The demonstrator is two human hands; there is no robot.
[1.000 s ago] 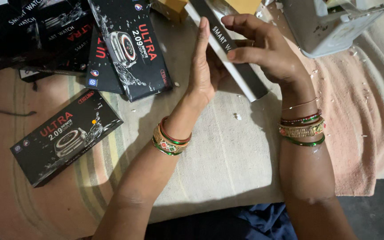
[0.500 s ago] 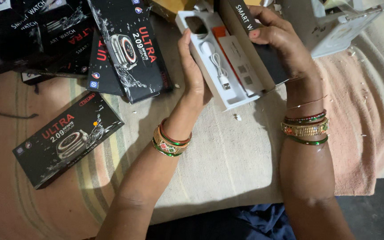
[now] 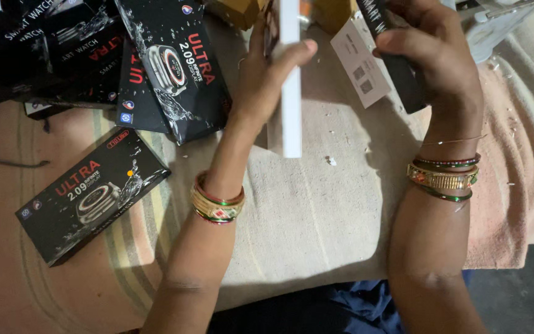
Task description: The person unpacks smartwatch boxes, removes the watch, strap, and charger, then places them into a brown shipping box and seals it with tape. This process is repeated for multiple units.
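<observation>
a black smartwatch box [image 3: 91, 196] lies flat and alone on the striped cloth [image 3: 316, 210], more black boxes [image 3: 174, 65] stacked behind it. the left hand [image 3: 267, 74] grips a white inner tray [image 3: 290, 80] turned on edge — thumb over its rim, so nothing inside shows. the right hand [image 3: 431, 52] is closed around the black sleeve [image 3: 394, 59], held well apart from the tray, a white leaflet [image 3: 361, 69] just beside it.
</observation>
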